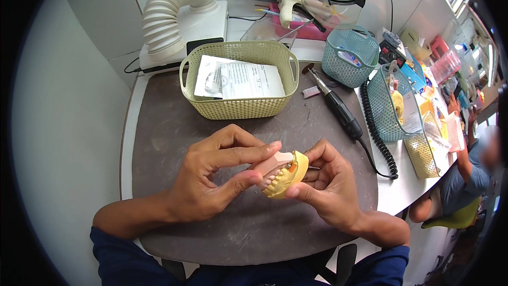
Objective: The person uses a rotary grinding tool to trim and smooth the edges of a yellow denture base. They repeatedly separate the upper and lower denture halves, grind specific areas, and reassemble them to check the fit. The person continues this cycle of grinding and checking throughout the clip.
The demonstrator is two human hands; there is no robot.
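Observation:
Between my hands, above the middle of the brown work mat (174, 127), two dental casts are held together with their teeth facing. My left hand (203, 177) pinches the pinkish cast (267, 165) between thumb and fingers. My right hand (336, 190) grips the yellow plaster cast (286, 182) by its edge, thumb in front and fingers behind. The yellow teeth line up along the pink cast's teeth, and the pair is tilted. A small orange-brown patch shows on the yellow cast near its upper end. My right fingertips are partly hidden behind the cast.
An olive basket (238, 108) with papers and packets stands beyond my hands. To its right lie a black rotary handpiece (341, 114) and its coiled cord (378, 132). Blue baskets (352, 74) line the right; a white hose unit (180, 16) stands back left. Another person (460, 175) sits far right.

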